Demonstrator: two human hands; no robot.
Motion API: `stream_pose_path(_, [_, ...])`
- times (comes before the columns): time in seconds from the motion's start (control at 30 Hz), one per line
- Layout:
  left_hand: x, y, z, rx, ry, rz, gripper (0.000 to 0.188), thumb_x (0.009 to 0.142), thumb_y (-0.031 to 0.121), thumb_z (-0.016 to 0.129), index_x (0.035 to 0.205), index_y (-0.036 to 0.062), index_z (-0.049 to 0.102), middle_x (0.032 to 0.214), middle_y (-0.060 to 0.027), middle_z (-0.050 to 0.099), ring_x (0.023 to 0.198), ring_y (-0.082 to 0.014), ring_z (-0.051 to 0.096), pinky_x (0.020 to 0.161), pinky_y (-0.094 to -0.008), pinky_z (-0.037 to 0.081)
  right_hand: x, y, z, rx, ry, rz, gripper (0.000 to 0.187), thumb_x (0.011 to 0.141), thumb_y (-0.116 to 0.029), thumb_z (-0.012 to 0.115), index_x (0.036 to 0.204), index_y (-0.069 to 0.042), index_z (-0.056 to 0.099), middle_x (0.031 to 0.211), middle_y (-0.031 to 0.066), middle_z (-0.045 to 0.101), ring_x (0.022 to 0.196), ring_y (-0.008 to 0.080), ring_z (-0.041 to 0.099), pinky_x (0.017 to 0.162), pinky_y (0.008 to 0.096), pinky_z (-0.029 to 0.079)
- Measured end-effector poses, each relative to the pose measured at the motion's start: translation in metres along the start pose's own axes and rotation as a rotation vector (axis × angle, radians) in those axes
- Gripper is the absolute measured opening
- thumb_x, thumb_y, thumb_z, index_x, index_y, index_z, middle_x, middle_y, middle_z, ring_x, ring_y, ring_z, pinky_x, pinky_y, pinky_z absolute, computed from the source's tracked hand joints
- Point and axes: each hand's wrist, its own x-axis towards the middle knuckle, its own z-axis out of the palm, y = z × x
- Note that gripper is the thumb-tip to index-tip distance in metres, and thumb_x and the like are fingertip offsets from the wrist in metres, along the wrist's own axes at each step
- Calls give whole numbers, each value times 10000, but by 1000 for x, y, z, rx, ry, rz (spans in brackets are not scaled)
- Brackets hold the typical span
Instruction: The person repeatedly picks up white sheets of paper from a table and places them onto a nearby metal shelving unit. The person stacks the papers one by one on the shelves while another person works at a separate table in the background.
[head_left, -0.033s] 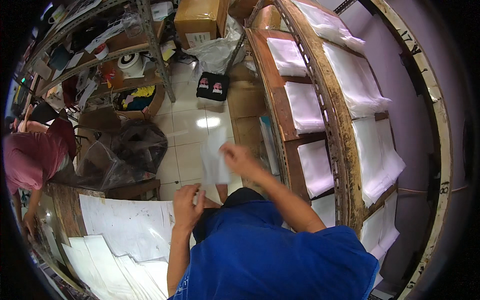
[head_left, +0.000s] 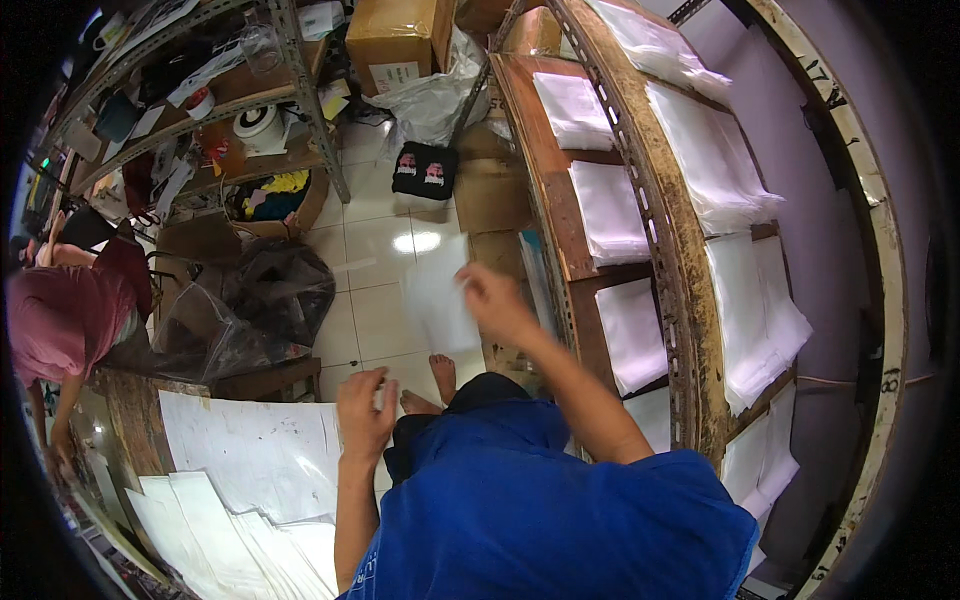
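My right hand (head_left: 497, 305) pinches the right edge of a thin whitish sheet (head_left: 437, 305), which hangs blurred above the tiled floor. My left hand (head_left: 366, 408) is near the table's right edge; its thumb stands apart from the loosely bent fingers, and nothing shows in it. Beside it lies a large white board or sheet (head_left: 255, 445) on the wooden table. Overlapping white sheets (head_left: 225, 530) are fanned out at the table's near left part.
To the right, a metal-framed shelf (head_left: 690, 370) bears stacks of whitish sheets (head_left: 610, 215). Ahead on the floor are a folded black cloth (head_left: 425, 171), clear plastic and a carton (head_left: 400, 45). A person in a pink shirt (head_left: 70, 315) bends at the far left.
My right hand has moved a little right and away from me with the sheet, which looks wider now. My left hand has shifted slightly left. My bare feet show more.
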Motion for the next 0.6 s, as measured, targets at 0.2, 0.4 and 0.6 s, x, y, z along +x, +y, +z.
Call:
stream_pose_path(0.2, [-38, -71, -29, 398, 207, -152, 220, 809, 75, 623, 1013, -4, 600, 1049, -168, 600, 1002, -351, 537, 883, -446, 408, 66, 139, -145, 144, 576, 63, 276, 860, -67, 552, 1129, -32, 496, 783, 49, 549, 701, 121, 522, 625, 267, 430])
stream_pose_path(0.4, [-34, -79, -22, 526, 153, -59, 240, 816, 129, 595, 1009, -13, 590, 1136, -175, 561, 1131, -368, 473, 998, -503, 344, 62, 245, -226, 157, 969, 565, 286, 896, -272, 548, 1075, -50, 537, 711, 28, 556, 598, 112, 497, 554, 272, 412])
stream_pose_path(0.6, [-31, -77, -20, 543, 121, -98, 238, 821, 148, 591, 1003, -5, 593, 1101, -165, 563, 1117, -365, 475, 1000, -508, 340, 47, 268, -229, 214, 1053, 667, 365, 880, -246, 535, 1171, -50, 434, 715, 65, 592, 567, 143, 542, 544, 287, 444])
